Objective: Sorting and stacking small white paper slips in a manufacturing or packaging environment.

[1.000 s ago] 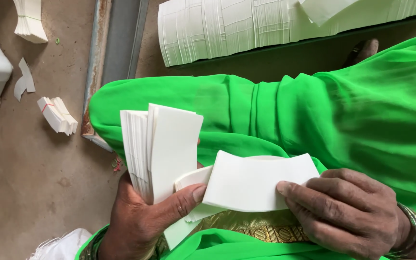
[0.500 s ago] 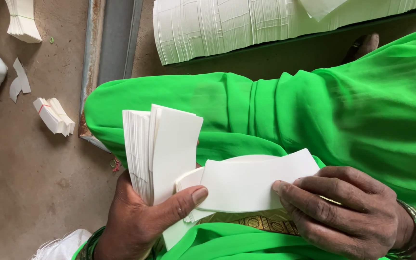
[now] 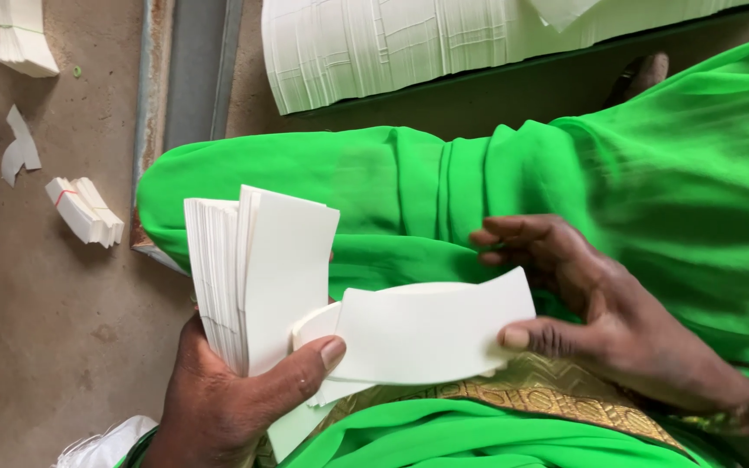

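Observation:
My left hand (image 3: 227, 394) grips a thick upright stack of white curved paper blanks (image 3: 253, 273), its thumb pressed across the lower edge. A single white curved blank (image 3: 426, 334) lies sideways in front of the stack. My right hand (image 3: 604, 316) pinches that blank's right end with its thumb, the other fingers spread above it. Both hands are over my lap, which is covered in bright green cloth (image 3: 496, 182) with a gold patterned border (image 3: 548, 390).
A long row of stacked white blanks (image 3: 409, 43) lies along the top on a dark surface. A banded small bundle (image 3: 84, 210), paper scraps (image 3: 21, 149) and another bundle (image 3: 19, 39) rest on the concrete floor at left. A metal rail (image 3: 188, 78) runs vertically.
My right hand has lifted its fingers off the single blank and spread them, now holding it only at the right end by the thumb. The left hand and stack stayed put.

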